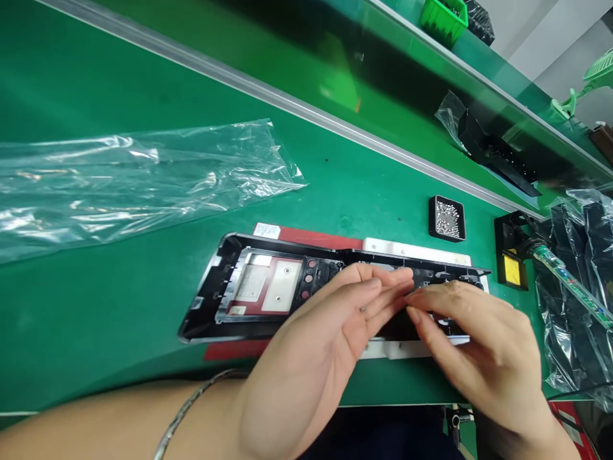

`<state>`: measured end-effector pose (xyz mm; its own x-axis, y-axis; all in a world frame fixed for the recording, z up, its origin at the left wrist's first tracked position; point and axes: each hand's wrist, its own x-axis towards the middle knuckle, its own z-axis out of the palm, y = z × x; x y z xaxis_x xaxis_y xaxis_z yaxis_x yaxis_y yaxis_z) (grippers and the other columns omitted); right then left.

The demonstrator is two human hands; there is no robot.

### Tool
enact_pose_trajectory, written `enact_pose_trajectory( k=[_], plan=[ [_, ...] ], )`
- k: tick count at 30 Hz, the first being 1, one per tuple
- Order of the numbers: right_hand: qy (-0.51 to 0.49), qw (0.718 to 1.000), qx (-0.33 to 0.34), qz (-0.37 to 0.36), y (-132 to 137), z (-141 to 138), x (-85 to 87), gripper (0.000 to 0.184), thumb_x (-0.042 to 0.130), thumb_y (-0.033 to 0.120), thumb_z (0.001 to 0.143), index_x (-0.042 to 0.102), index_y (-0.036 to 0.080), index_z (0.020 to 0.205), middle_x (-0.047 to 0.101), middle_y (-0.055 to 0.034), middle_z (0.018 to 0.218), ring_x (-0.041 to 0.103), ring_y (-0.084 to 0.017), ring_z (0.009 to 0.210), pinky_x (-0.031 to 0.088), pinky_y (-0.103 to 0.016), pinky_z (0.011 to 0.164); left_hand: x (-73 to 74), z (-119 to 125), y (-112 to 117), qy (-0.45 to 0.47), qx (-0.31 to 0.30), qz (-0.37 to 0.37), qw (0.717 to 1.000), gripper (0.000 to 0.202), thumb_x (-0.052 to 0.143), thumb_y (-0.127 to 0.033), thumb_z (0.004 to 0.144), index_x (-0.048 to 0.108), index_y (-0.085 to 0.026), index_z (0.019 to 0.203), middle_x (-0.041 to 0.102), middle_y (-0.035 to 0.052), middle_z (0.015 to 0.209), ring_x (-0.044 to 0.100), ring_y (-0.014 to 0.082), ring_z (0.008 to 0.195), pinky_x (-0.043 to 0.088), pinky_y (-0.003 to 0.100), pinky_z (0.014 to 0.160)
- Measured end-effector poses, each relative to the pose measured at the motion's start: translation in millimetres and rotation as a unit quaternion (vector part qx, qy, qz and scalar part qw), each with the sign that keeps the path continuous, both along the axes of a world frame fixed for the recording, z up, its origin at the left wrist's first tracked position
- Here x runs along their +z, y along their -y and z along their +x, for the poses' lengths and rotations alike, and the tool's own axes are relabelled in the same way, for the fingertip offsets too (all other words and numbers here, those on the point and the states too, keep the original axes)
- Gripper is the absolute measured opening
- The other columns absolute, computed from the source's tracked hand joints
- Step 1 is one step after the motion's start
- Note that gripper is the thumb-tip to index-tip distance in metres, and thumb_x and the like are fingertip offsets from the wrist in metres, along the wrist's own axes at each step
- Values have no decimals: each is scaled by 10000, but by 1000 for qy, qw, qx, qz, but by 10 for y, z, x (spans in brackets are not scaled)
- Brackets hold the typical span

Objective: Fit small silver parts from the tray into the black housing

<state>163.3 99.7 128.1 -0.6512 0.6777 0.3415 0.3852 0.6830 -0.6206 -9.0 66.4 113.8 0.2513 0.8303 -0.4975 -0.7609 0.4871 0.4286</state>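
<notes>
My left hand [330, 345] is turned palm up and cupped above a long black plastic housing [204, 313]. One tiny silver metal piece [363, 309] lies on its fingers. Close to the left fingertips is my right hand [474, 338], thumb and forefinger pinched together; whatever they hold is too small or hidden to make out. The housing lies face down on a red fixture board [311, 237] with white strips [412, 249] along its edges. Both hands cover the middle and right part of the housing.
A small black tray [431, 217] of silver metal bits stands behind the housing. To the right are a soldering iron [569, 281] in its stand [505, 233] and bagged black parts [560, 338]. A clear plastic bag [158, 185] lies left. A shelf holds a green bin [443, 22].
</notes>
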Motion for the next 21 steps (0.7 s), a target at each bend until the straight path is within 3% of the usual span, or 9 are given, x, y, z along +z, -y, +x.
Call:
enact_pose_trajectory(
  k=[4, 9, 15, 21],
  plan=[
    [-2, 999, -45, 22, -96, 78, -84, 122, 574, -23, 985, 615, 91, 982, 588, 1, 1010, 585, -93, 903, 463, -190, 829, 22, -28, -40, -16, 49, -30, 998, 116, 573, -275, 879, 653, -196, 853, 722, 61, 1180, 564, 247, 1300, 433, 415, 1153],
    [4, 999, -32, 7, -173, 79, -227, 137, 550, -38, 978, 618, 79, 1001, 582, -8, 1006, 575, -114, 912, 460, -230, 843, 62, -45, -61, -32, 78, -59, 995, 133, 570, -219, 855, 691, -185, 811, 741, 75, 1154, 555, 262, 1320, 446, 423, 1147],
    [12, 999, -3, 49, -173, 80, -243, 186, 501, -90, 971, 588, 67, 1023, 575, -38, 1016, 563, -154, 908, 465, -267, 819, 27, -49, -26, -43, 57, -56, 996, 114, 613, -242, 844, 715, -209, 807, 750, 47, 1126, 523, 262, 1357, 420, 407, 1171],
    [76, 990, 33, 115, -170, 131, -255, 123, 483, -51, 1045, 590, 6, 1058, 562, -107, 1102, 554, -211, 933, 472, -344, 815, 4, -47, -19, -57, 61, -36, 996, 112, 625, -243, 836, 728, -221, 799, 750, 31, 1131, 514, 256, 1366, 481, 364, 1121]
  ],
)
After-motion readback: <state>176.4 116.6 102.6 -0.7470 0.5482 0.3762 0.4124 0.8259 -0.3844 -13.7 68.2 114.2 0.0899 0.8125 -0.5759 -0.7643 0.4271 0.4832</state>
